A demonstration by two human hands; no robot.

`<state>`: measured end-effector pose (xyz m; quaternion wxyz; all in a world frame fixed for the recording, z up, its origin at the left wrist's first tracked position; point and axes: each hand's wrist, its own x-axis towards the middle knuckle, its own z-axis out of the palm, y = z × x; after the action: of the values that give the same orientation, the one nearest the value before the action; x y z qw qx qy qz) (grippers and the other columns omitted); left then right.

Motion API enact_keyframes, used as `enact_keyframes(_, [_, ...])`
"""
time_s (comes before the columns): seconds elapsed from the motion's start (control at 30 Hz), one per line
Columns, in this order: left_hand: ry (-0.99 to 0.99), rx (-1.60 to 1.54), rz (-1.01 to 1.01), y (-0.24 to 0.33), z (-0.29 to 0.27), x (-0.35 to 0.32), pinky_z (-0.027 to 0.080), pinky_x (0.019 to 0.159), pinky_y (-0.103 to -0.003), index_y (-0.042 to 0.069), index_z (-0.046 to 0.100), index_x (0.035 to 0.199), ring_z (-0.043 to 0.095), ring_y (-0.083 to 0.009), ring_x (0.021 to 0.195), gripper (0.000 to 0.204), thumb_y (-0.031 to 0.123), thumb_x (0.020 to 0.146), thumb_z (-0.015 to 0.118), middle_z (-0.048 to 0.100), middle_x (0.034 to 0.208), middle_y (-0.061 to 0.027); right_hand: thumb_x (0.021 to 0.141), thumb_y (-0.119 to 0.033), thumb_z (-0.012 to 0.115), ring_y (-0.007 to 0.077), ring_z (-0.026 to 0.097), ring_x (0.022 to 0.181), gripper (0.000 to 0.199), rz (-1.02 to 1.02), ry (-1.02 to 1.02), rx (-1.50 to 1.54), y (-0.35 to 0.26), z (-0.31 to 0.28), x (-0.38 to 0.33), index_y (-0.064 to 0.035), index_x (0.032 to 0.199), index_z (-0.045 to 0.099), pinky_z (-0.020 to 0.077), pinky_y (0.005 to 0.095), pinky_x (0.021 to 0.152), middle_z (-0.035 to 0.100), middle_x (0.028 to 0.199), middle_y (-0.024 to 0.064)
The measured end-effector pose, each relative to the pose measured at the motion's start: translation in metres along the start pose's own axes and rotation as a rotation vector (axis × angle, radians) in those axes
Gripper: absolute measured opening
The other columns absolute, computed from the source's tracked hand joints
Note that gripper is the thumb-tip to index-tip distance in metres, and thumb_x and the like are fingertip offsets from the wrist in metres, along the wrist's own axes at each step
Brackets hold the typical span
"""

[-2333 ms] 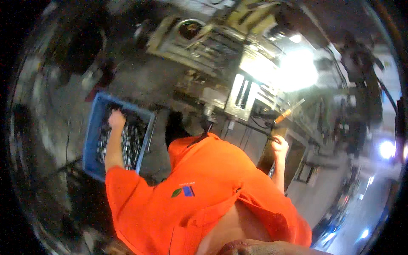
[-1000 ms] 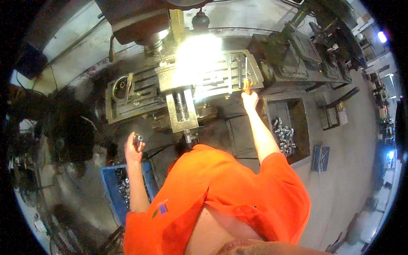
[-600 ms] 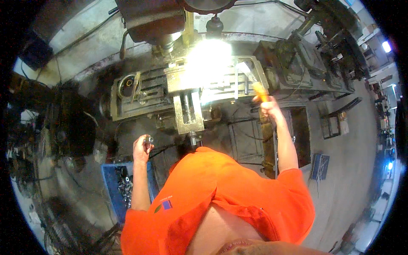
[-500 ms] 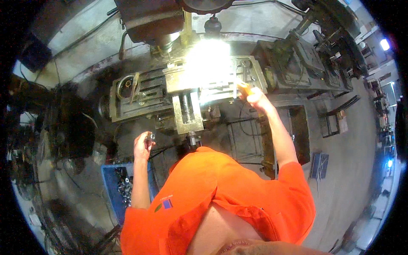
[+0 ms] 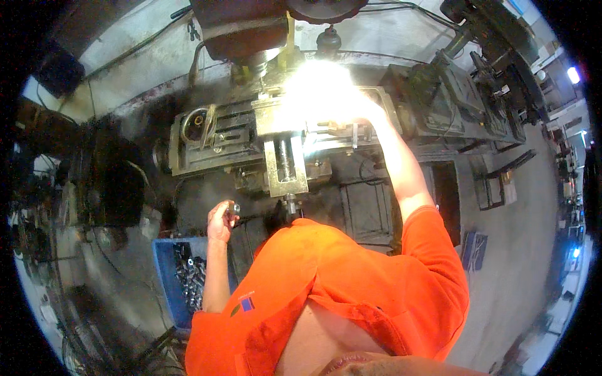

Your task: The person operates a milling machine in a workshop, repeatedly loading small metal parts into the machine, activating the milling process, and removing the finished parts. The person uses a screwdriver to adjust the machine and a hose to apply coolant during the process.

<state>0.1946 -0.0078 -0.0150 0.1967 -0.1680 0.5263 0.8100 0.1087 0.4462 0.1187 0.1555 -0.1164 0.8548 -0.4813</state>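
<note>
My left hand (image 5: 219, 222) is raised at chest height, its fingers closed on a small shiny metal part (image 5: 235, 207). It hovers just above a blue crate (image 5: 164, 276) of several metal parts. My right arm stretches up to the table of a milling machine (image 5: 213, 141). My right hand (image 5: 369, 118) ends in the bright glare of the work lamp (image 5: 320, 94), so its fingers and anything in them are washed out. I wear an orange shirt.
The machine's head (image 5: 241, 31) hangs over the table, and a screw and bracket (image 5: 285, 166) stick out toward me. A second machine (image 5: 464, 94) stands to the right. Dark clutter and cables fill the left side. Grey floor lies at the right.
I turned from the blue crate to the milling machine. My left hand came up out of the crate with a small part. My right hand, holding an orange-handled tool earlier, moved left into the glare.
</note>
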Motion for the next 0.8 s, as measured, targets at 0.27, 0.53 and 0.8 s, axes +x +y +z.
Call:
enact_keyframes(0.27, [-0.141, 0.198, 0.001, 0.019, 0.048, 0.003, 0.037, 0.036, -0.021, 0.002, 0.061, 0.084, 0.05, -0.0106, 0.042, 0.019, 0.02, 0.083, 0.056, 0.059, 0.065, -0.0039, 0.071, -0.014, 0.053, 0.0098, 0.053, 0.065, 0.027, 0.454, 0.142, -0.18, 0.002, 0.033, -0.094, 0.0013, 0.091, 0.063, 0.0442, 0.0247, 0.06, 0.065, 0.082, 0.004])
enact_keyframes(0.53, [-0.413, 0.458, 0.101, 0.035, 0.1, 0.005, 0.034, 0.037, -0.018, 0.003, 0.063, 0.085, 0.054, -0.0073, 0.05, 0.021, 0.021, 0.085, 0.053, 0.061, 0.067, -0.0034, 0.056, -0.018, 0.053, 0.0222, 0.048, 0.052, 0.025, 0.432, -0.01, -0.128, -0.057, 0.119, -0.163, 0.0001, 0.072, 0.055, 0.0411, 0.0337, 0.052, 0.052, 0.058, 0.0149])
enact_keyframes(0.8, [-0.431, 0.483, 0.113, 0.028, 0.102, 0.011, 0.034, 0.036, -0.017, 0.002, 0.064, 0.082, 0.054, -0.0068, 0.049, 0.021, 0.02, 0.086, 0.053, 0.062, 0.067, -0.0036, 0.057, -0.018, 0.054, 0.0243, 0.052, 0.052, 0.026, 0.5, -0.012, -0.13, -0.065, 0.133, -0.16, 0.0004, 0.074, 0.058, 0.0425, 0.0334, 0.053, 0.054, 0.059, 0.0172])
